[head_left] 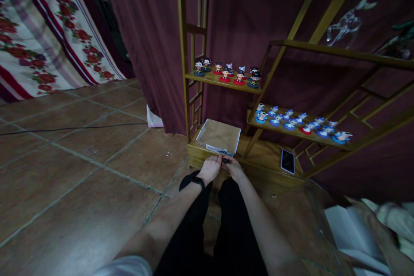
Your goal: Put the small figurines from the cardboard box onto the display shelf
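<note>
My left hand (211, 168) and my right hand (233, 167) meet just in front of an open cardboard box (219, 137) that sits on the bottom board of a wooden shelf unit (255, 157). Both hands have their fingers curled together around a small dark thing between them, too small to name. A dark band circles my left wrist. The hands touch or nearly touch the box's near rim. The box looks bare inside.
Small figurines with red bases (226, 71) stand on an upper shelf, blue ones (297, 123) on a lower shelf. A phone (287, 161) lies on the bottom board. Dark red curtain behind, tiled floor left, a black cable (64, 129), white papers (352, 233) at right.
</note>
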The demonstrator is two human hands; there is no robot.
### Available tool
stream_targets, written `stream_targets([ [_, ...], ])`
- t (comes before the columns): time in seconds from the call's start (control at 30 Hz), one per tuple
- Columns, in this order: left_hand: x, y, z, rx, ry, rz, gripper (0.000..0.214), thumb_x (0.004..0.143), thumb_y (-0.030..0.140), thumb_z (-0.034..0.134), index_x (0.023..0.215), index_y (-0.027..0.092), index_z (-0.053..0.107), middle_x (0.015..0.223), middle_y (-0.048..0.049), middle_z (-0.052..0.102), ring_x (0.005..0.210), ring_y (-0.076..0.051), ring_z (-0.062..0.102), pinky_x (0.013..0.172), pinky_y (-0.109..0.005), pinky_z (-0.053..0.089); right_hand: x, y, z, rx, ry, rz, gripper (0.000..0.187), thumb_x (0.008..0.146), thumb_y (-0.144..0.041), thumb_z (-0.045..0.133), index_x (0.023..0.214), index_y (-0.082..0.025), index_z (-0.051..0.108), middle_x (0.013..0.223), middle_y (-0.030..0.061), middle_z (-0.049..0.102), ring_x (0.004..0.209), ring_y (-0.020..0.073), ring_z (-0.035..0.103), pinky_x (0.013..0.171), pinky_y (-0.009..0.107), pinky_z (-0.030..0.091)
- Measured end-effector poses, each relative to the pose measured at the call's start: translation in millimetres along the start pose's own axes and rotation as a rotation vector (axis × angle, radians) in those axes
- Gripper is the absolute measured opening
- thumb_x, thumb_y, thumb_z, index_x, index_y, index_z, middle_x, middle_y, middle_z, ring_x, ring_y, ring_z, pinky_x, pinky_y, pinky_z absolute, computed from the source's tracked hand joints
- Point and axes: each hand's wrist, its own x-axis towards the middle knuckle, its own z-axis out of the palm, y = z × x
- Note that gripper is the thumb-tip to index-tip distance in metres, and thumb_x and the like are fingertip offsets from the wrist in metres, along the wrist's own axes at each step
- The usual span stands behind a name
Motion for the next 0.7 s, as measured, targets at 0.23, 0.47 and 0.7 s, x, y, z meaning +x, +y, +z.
stream_targets([
  [0.23, -1, 1, 3.0, 0.028, 0.002, 0.037, 0.038, 0.084, 0.015, 0.036, 0.121, 0.009, 0.041, 0.097, -0.0158, 0.058, 0.088, -0.022, 0.055, 0.078, -0.034, 0.039, -2, 0, 0, -0.029, 0.016, -0.017, 0.026, 0.046, -0.012, 0.066, 0.071, -0.021, 0.062, 0.076, -0.0031, 0.064, 0.07, 0.0133, 0.058, 0.073, 0.031, 0.047],
  [0.47, -8, 6, 1.1, 0.016, 0.012, 0.049, 0.043, 0.084, 0.012, 0.035, 0.126, 0.007, 0.036, 0.1, -0.0191, 0.056, 0.093, -0.024, 0.052, 0.08, -0.037, 0.036, -7, -3, -3, -0.071, 0.005, -0.052, 0.028, 0.046, -0.013, 0.064, 0.072, -0.021, 0.063, 0.081, -0.0011, 0.066, 0.077, 0.0165, 0.058, 0.076, 0.033, 0.046],
  [0.7, -16, 7, 0.4, 0.032, 0.025, 0.088, 0.044, 0.084, 0.009, 0.033, 0.128, 0.006, 0.034, 0.098, -0.0187, 0.056, 0.094, -0.025, 0.051, 0.08, -0.038, 0.034, -12, -6, -4, -0.123, -0.007, -0.092, 0.026, 0.046, -0.013, 0.065, 0.071, -0.02, 0.063, 0.079, -0.0014, 0.065, 0.08, 0.0165, 0.057, 0.081, 0.034, 0.044],
])
